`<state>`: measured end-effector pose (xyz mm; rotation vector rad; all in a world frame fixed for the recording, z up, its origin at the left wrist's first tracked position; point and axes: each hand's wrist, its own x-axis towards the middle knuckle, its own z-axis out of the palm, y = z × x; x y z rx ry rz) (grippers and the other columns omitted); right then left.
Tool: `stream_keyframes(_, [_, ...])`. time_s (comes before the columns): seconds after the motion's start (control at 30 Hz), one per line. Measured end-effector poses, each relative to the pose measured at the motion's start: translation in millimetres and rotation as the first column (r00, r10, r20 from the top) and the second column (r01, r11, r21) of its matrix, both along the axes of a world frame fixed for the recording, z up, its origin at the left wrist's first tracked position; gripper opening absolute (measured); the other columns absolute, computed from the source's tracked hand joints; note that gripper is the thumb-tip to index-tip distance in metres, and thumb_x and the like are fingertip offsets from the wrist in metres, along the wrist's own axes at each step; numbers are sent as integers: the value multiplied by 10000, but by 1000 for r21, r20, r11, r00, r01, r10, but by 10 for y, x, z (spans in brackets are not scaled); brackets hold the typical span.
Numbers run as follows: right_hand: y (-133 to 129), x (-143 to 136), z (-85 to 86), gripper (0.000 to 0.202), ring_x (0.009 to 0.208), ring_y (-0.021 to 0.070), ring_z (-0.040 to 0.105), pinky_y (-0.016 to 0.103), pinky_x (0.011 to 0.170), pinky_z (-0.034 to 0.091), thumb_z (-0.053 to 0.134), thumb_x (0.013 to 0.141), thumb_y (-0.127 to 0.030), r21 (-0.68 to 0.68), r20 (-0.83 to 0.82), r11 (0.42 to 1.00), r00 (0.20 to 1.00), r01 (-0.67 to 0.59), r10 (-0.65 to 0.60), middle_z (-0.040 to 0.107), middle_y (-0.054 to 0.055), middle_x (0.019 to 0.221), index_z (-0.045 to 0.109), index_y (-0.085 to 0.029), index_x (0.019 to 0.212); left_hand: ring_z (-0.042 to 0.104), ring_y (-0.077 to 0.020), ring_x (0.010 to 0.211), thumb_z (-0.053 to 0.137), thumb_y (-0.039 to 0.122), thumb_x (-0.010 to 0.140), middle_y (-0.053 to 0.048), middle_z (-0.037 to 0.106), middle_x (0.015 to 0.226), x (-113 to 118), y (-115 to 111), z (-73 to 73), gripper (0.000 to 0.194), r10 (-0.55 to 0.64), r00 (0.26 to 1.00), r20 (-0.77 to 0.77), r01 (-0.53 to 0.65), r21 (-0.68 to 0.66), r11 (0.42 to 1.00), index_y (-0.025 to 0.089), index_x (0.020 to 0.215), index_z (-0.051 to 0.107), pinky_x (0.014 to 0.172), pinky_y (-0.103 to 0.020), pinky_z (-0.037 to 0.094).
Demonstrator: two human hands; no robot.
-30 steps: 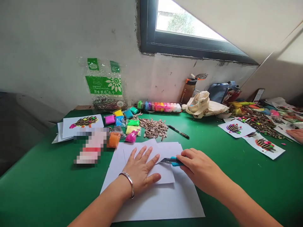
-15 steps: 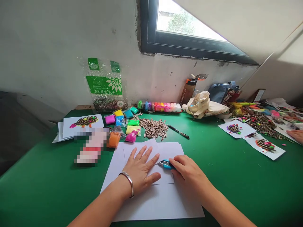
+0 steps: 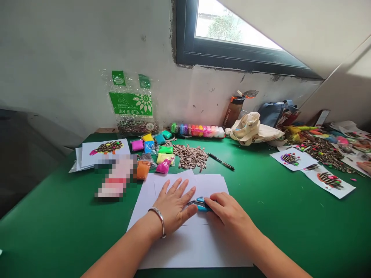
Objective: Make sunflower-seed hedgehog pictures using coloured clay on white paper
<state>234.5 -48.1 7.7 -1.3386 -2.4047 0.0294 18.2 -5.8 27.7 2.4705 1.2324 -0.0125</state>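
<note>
right hand (image 3: 228, 213) clutching the blue cutter (image 3: 203, 208), which just slid toward the table (image 3: 66, 220)'s left edge, so probably more paper (image 3: 191, 253) cut; left hand (image 3: 174, 208) spread flat on top

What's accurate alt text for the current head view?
A spread left hand presses on white paper while the right hand holds a blue cutter beside its thumb. Beyond them on a green table: striped seeds, a black pen and bright packets.

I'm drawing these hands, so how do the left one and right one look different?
The left hand lies spread on white paper; the right hand curls around a blue cutter. The left hand wears a silver bracelet at its wrist; the right hand shows none. Both are ungloved.
</note>
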Motion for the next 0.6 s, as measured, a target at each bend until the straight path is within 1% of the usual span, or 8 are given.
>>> stream_keyframes(0.1, [-2, -84, -2, 271, 808, 193, 543, 310, 725, 447, 538, 852, -135, -5, -17, 1000, 1000, -5, 5, 613, 64, 911, 600, -187, 1110, 77, -293, 1397, 144, 612, 910, -56, 192, 1513, 0, 0, 16, 583, 12, 1000, 12, -12, -6, 1000, 349, 1412, 282, 1076, -595, 20])
stream_keyframes(0.3, [-44, -189, 19, 283, 830, 202, 528, 330, 735, 443, 517, 854, -121, -61, -31, 998, 999, -20, 18, 606, 64, 953, 587, -199, 1117, 81, -275, 1399, 88, 585, 921, -61, 205, 1511, 3, -4, 96, 594, 10, 1000, 29, -9, -42, 999, 322, 1415, 288, 1085, -581, 38])
stream_keyframes(0.47, [-50, -343, 44, 278, 824, 203, 519, 329, 727, 434, 524, 824, -83, -57, -42, 998, 998, -38, 36, 606, 60, 930, 607, -194, 1065, 69, -269, 1400, 48, 585, 917, -64, 188, 1514, -4, 22, 122, 627, 15, 1000, 16, -14, -87, 996, 295, 1423, 276, 1089, -571, 35])
stream_keyframes(0.6, [-65, -457, 78, 335, 830, 204, 513, 330, 730, 427, 509, 798, -45, -50, -40, 997, 998, -56, 54, 602, 65, 908, 595, -183, 1090, 59, -262, 1401, 22, 573, 918, -67, 183, 1516, -12, 52, 124, 640, 11, 1000, 12, -9, -110, 994, 276, 1427, 272, 1094, -556, 33])
